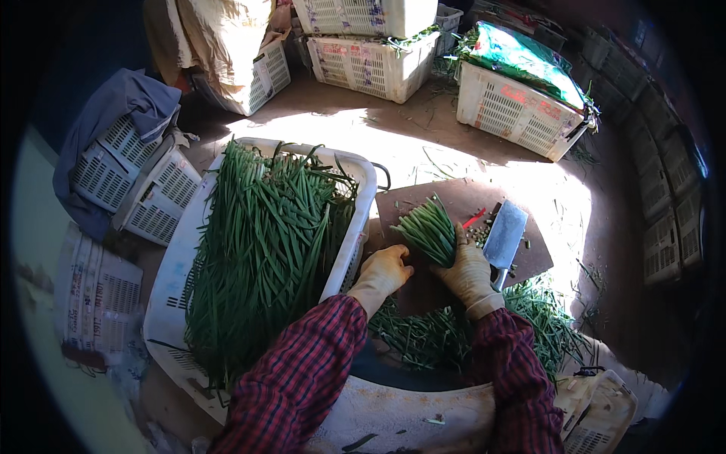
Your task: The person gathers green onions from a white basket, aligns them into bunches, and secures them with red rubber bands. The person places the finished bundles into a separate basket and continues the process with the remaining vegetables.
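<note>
My gloved right hand is closed around a bundle of green leafy stalks, like garlic chives, above a brown board. To its left, my gloved left hand has curled fingers and touches no stalks that I can see; its fingertips are partly hidden. A cleaver lies on the board right of the bundle, its handle towards me. Beside the blade are a red strip and small cut stalk ends. A large white plastic crate at the left holds a thick pile of long green stalks.
Loose green leaves lie around the board's near side. White crates, one topped by a green plastic bag, stand at the back. More crates under a blue-grey cloth are at the left. Stacked crates line the right.
</note>
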`<state>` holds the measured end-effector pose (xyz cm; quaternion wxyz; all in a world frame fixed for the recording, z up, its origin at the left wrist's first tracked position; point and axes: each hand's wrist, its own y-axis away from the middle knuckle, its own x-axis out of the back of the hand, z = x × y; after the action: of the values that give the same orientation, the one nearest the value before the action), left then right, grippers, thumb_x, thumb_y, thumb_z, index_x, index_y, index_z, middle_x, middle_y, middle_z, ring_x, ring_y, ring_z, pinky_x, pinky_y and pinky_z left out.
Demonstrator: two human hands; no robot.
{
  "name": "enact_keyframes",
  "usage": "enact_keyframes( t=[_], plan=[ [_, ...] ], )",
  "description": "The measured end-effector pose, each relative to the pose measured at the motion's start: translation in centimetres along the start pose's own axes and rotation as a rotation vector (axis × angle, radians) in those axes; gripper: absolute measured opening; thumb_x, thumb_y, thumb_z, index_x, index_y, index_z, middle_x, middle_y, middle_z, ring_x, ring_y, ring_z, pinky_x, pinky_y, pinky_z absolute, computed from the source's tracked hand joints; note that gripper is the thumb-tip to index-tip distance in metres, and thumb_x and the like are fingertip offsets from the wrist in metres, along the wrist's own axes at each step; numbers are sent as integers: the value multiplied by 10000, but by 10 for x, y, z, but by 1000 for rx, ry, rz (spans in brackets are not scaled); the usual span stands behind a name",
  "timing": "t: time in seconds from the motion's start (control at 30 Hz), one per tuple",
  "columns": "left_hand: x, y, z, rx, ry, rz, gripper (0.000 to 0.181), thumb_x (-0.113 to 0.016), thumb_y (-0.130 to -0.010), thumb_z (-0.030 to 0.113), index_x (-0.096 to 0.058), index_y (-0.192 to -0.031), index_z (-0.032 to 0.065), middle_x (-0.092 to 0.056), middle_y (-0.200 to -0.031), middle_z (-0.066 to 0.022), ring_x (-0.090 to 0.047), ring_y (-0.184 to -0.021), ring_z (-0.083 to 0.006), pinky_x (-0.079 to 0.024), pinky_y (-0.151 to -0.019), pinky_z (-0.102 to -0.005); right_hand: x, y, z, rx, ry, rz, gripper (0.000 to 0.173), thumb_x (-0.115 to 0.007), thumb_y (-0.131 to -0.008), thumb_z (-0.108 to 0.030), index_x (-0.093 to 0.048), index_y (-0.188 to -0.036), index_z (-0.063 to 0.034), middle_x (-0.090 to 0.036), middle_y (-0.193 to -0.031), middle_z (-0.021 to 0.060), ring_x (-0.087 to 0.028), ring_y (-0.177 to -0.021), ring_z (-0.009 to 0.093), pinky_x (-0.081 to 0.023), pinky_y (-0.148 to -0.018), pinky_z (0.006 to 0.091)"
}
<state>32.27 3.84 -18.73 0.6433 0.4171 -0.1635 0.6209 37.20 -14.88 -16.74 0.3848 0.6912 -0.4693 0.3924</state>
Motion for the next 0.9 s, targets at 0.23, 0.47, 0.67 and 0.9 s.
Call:
enact_keyframes(
  t=[0.23, 0.47, 0.67, 0.9],
  plan=[
    [3, 5, -1, 22, 89, -7, 495, -736, -844, 252, -593, -1264, 35, -700, -1060, -151, -700, -850, -257, -555, -766, -360, -20, -2, 6, 78, 118, 113, 1126, -834, -634, -468, -267, -1516, -56, -462, -1410, 241, -470, -1261, 417, -402, -1057, 469],
    [46, 54, 27, -274, -59, 108, 476, -722, -849, 314, -618, -1253, 84, -640, -1216, -145, -626, -1123, -304, -507, -963, -385, -28, 1, 10, 108, 27, 218, 1106, -833, -617, -475, -311, -1495, -51, -497, -1376, 242, -471, -1261, 430, -393, -1064, 477],
    [103, 78, -50, -250, 254, 389, 439, -741, -845, 216, -627, -1231, 40, -660, -1198, -130, -666, -966, -240, -548, -858, -338, -29, -1, 16, 106, 14, 207, 1114, -842, -613, -470, -304, -1492, -47, -476, -1405, 232, -459, -1271, 435, -396, -1065, 470],
    [74, 52, -127, 40, -182, 473, 655, -740, -794, 378, -545, -1299, 10, -622, -1214, -192, -621, -1101, -327, -517, -930, -403, -33, -2, 12, 126, 19, 207, 1098, -848, -608, -432, -304, -1493, -76, -486, -1400, 207, -452, -1276, 417, -384, -1077, 458]
  ],
)
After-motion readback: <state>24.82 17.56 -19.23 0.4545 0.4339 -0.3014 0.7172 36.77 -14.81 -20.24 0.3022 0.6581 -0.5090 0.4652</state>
